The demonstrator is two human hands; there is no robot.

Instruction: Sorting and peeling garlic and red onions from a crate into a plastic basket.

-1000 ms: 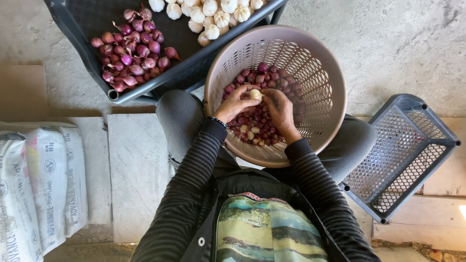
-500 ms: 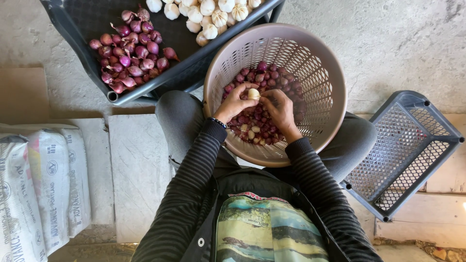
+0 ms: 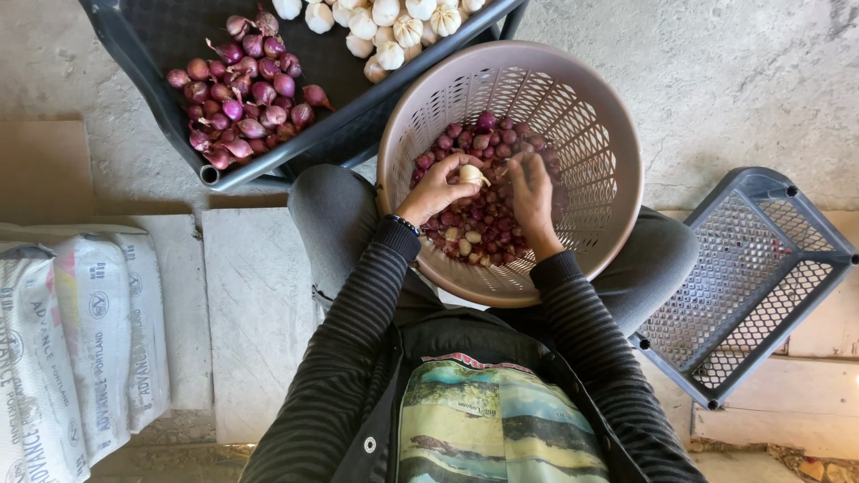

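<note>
Head view, looking straight down: a pale garlic bulb sits at the fingertips of the left hand, whose fingers curl closed around it, thumb on the near side. It is held just above the purple shallots heaped in the round beige basket on the person's lap. Just right of the bulb, the right hand has its fingers bent down, tips touching the bulb's far edge and the shallots; whether it pinches anything I cannot tell. Far left, a dark crate holds more shallots and white garlic bulbs. An empty grey crate lies tilted at right.
</note>
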